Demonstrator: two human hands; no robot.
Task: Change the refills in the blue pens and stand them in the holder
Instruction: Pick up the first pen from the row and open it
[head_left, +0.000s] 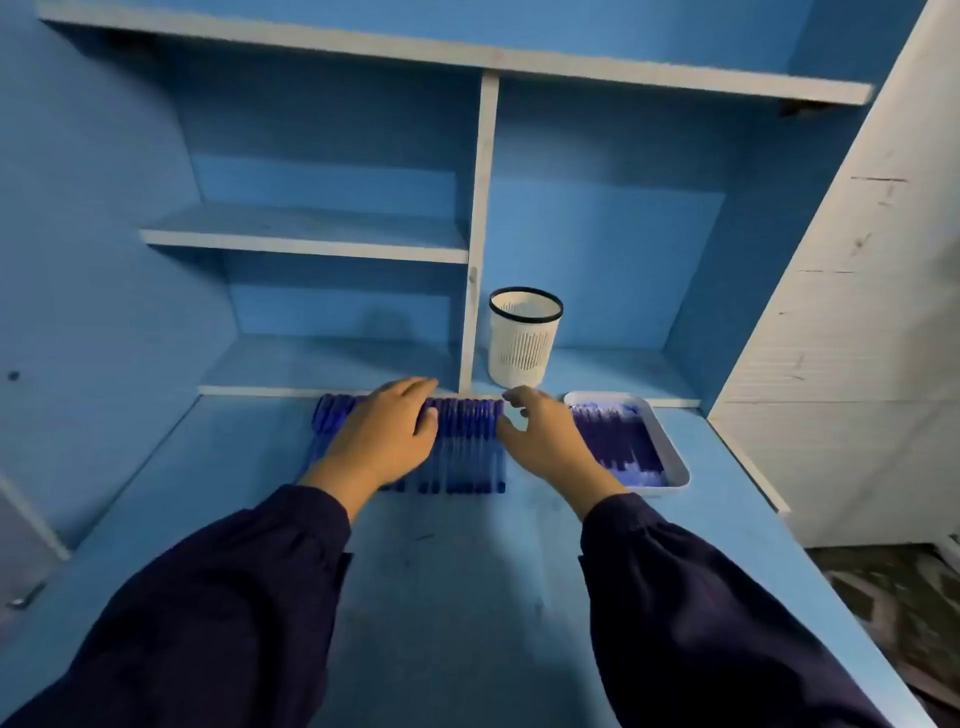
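We judge pick-up step: left hand (384, 436) flat on blue pens (467, 452), holding none; right hand (545, 441) loose-open, empty, beside row. Next: pinch one pen; refill tray (677, 460) right.

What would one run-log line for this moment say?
stage: start, no pen lifted | left hand: rests on blue pens | right hand: open at row's right end | holder: upright, empty | tray: refills
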